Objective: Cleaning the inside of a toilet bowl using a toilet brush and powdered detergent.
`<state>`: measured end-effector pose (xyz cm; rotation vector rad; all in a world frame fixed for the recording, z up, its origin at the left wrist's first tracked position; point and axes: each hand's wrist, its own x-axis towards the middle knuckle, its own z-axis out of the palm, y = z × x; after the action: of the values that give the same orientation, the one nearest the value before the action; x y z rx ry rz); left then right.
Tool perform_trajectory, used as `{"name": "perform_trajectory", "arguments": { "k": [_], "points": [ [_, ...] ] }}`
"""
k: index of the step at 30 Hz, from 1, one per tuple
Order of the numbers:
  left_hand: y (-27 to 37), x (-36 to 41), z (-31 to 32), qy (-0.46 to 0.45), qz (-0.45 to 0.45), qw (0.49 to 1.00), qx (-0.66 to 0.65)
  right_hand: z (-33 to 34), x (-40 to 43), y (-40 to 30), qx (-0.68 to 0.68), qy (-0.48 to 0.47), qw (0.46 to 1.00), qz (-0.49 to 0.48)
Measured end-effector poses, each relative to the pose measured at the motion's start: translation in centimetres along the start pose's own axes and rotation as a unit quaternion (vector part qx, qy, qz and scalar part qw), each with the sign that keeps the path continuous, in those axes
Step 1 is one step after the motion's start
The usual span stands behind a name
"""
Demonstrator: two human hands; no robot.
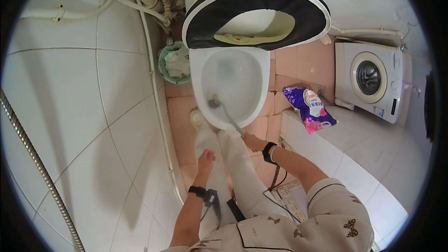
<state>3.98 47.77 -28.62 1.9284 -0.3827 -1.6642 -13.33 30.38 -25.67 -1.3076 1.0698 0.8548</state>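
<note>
My right hand (254,142) grips the grey handle of a toilet brush (229,117), which slopes across the front rim of a white toilet bowl (264,87). The brush head (214,102) rests against the inner wall at the bowl's front left. Above my left thigh is my left hand (207,159), fingers curled in with nothing visible in them. The toilet seat with its black padded cover (201,24) stands raised at the back of the bowl. Through the seat's opening a pale lid cover (241,38) shows.
A green waste bin (162,68) with white crumpled waste stands left of the toilet. On the right, a purple detergent bag (309,108) lies by a tiled ledge (353,143) near a white washing machine (376,80). Pipes (152,73) run down the left wall; a metal shower hose (38,171) hangs there.
</note>
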Motion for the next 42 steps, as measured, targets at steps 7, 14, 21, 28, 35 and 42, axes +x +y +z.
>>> {"name": "perform_trajectory", "arguments": {
  "k": [7, 14, 21, 28, 35, 42],
  "points": [
    [2.5, 0.2, 1.4, -0.015, 0.032, 0.987, 0.158, -5.3, 6.4, 2.8, -0.085, 0.107, 0.987, -0.088],
    [5.8, -0.7, 1.1, -0.032, 0.019, 0.992, 0.118, -1.7, 4.9, 4.2, -0.211, 0.091, 0.954, -0.195],
    [5.7, -0.5, -0.1, 0.008, -0.019, 0.993, 0.112, 1.5, 5.6, 3.5, -0.170, 0.113, 0.957, -0.207],
    [6.1, -0.3, 0.2, 0.008, 0.007, 0.997, 0.075, -6.9, 6.6, -1.3, 0.322, 0.043, 0.945, 0.032],
    [4.9, -0.7, -0.4, 0.038, 0.039, 0.994, 0.092, -3.6, 2.8, -0.6, -0.016, 0.030, 0.999, -0.022],
    [5.7, -0.6, 0.7, 0.010, 0.053, 0.996, 0.071, 0.0, 6.1, 5.3, -0.257, 0.036, 0.943, -0.208]
  ]
}}
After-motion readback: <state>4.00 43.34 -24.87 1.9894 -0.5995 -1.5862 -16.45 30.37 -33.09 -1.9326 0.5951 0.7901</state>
